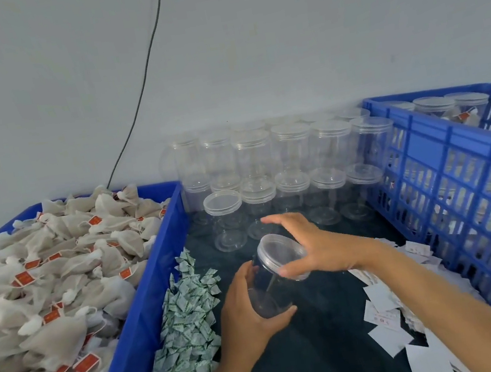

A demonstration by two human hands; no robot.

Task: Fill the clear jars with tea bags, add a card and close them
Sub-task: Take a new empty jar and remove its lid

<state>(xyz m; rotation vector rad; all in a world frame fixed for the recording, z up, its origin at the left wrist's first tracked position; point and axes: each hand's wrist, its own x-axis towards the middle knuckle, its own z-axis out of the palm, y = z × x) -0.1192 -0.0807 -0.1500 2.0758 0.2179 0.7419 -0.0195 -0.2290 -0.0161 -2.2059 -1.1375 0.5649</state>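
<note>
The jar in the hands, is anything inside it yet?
The jar looks empty: its clear wall shows only the dark table behind. The left hand holds its body and the right hand grips the lid. The fingers hide small parts.

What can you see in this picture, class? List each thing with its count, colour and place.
Tea bags: many, beige with red tags, heaped in the left bin.
Solid bin: one, blue, left.
Slotted crate: one, blue, right, with lidded jars inside.
Empty lidded jars: many, clear, stacked by the wall.
Small sachets: many, white and green, beside the bin.
Cards: many, white, lower right.
Cable: one, black, on the wall.
Held jar: one, clear, centre.
Left hand: grips the jar's body.
Right hand: fingers on its lid.
</note>
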